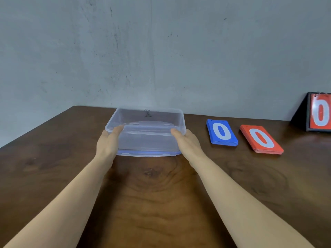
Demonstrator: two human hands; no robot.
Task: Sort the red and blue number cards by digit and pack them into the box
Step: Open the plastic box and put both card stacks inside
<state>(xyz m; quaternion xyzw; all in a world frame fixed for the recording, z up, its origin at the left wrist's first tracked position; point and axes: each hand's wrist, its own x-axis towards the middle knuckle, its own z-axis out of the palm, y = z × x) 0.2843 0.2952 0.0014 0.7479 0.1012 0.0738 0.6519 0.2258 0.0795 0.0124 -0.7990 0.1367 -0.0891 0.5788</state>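
Here the clear box [146, 138] sits open-topped on the wooden table [152, 194]. It seems to rest on its own blue-sealed lid [148, 153], probably tucked underneath to keep it out of the way. The left hand [108, 142] grips the box's left wall and the right hand [187, 141] its right wall, each thumb hooked at the near rim. Such a two-sided hold suits sliding or squaring the box before packing. No cards show inside it. Just right of the box lies the blue stack [222, 132], a 0 on top. Further right of the box is the red stack [261, 139], also showing 0. Farthest right of the box, a black flip stand [318, 111] holds a red card. Behind the box rises a scuffed grey wall [161, 51].
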